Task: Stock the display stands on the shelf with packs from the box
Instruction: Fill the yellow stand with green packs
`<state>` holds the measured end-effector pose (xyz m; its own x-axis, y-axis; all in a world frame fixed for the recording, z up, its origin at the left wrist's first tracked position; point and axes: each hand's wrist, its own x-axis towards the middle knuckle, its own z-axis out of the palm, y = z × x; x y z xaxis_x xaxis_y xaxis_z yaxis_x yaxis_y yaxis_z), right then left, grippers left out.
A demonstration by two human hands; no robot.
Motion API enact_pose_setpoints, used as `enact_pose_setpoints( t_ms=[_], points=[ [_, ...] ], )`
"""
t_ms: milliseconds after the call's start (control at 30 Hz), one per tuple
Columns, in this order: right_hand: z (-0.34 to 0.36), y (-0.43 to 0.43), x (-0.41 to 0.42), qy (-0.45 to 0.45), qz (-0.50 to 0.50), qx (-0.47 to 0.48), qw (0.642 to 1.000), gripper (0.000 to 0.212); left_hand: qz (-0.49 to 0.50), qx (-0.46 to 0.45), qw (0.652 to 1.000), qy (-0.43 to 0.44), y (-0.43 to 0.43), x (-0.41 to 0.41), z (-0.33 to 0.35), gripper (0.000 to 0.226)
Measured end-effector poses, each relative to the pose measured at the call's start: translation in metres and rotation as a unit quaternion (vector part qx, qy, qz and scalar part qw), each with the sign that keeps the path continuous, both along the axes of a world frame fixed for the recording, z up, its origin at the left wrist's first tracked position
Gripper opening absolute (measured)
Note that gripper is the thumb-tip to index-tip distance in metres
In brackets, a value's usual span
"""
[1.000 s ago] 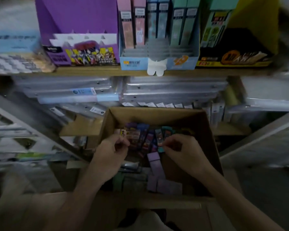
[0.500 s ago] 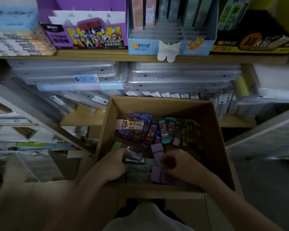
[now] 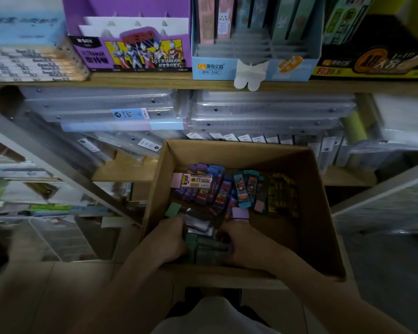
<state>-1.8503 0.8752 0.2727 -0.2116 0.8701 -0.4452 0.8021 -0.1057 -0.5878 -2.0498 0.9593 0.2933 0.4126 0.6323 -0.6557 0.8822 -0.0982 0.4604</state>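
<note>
Pretty early on, I'd say; the box (image 3: 323, 213) holds loads of packs and the purple stand (image 3: 130, 44) on the shelf (image 3: 155, 79) looks mostly empty; left hand (image 3: 169, 239) and right hand (image 3: 241, 244) both curl round green packs (image 3: 210, 247) at the box's near end.

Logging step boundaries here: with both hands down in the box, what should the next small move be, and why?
Probably lift the green packs straight up out of the box. The left hand and right hand flank them by the near wall, fingers curled against them, and the blue stand on the shelf shows empty front tiers.
</note>
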Motion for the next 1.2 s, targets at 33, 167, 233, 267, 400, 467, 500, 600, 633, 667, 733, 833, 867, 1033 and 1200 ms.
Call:
enact_pose_setpoints(
  t_ms=[33,167,233,267,400,467,500,600,633,667,733,833,867,1033,1200],
  points=[
    [-0.001,0.001,-0.001,-0.008,0.003,-0.009,1.000,0.049,-0.003,-0.007,1.000,-0.005,0.001,0.000,0.000,0.046],
    [-0.002,0.003,-0.003,-0.008,0.003,-0.038,0.999,0.047,-0.010,-0.024,1.000,0.018,0.002,0.003,0.001,0.045],
    [-0.001,0.004,-0.003,0.007,0.000,-0.043,0.999,0.042,-0.004,-0.017,1.000,0.013,0.003,0.004,0.000,0.039],
    [0.000,0.004,-0.004,0.013,-0.005,-0.044,0.999,0.039,-0.001,-0.011,1.000,0.003,0.003,0.005,-0.002,0.037],
    [0.002,0.004,-0.002,0.022,-0.036,-0.051,0.998,0.030,0.018,-0.004,1.000,-0.025,0.004,0.007,-0.006,0.033],
    [0.003,0.003,0.002,0.032,-0.049,-0.053,0.997,0.029,0.040,-0.001,0.998,-0.043,0.003,0.008,-0.009,0.034],
    [0.004,0.003,0.005,0.046,-0.063,-0.051,0.996,0.029,0.056,0.003,0.997,-0.058,0.003,0.009,-0.011,0.034],
    [0.007,0.003,0.014,0.086,-0.122,-0.040,0.988,0.025,0.111,0.031,0.985,-0.132,0.003,0.012,-0.013,0.031],
    [0.008,0.004,0.017,0.091,-0.137,-0.038,0.986,0.024,0.127,0.040,0.979,-0.158,0.003,0.014,-0.013,0.030],
    [0.009,0.007,0.021,0.092,-0.147,-0.037,0.984,0.023,0.139,0.053,0.973,-0.177,0.003,0.016,-0.012,0.030],
    [0.011,0.011,0.027,0.094,-0.165,-0.038,0.981,0.022,0.152,0.089,0.962,-0.210,0.003,0.020,-0.010,0.030],
    [0.013,0.017,0.033,0.111,-0.215,-0.032,0.970,0.016,0.172,0.131,0.940,-0.265,0.005,0.031,-0.007,0.030],
    [0.015,0.018,0.036,0.127,-0.231,-0.030,0.964,0.015,0.181,0.141,0.932,-0.281,0.006,0.034,-0.006,0.031],
    [0.026,0.017,0.050,0.254,-0.329,-0.003,0.910,0.010,0.220,0.173,0.896,-0.343,0.013,0.048,-0.001,0.032],
    [0.046,0.015,0.054,0.369,-0.423,0.019,0.827,0.019,0.269,0.060,0.883,-0.380,0.008,0.063,0.008,0.023]
  ],
)
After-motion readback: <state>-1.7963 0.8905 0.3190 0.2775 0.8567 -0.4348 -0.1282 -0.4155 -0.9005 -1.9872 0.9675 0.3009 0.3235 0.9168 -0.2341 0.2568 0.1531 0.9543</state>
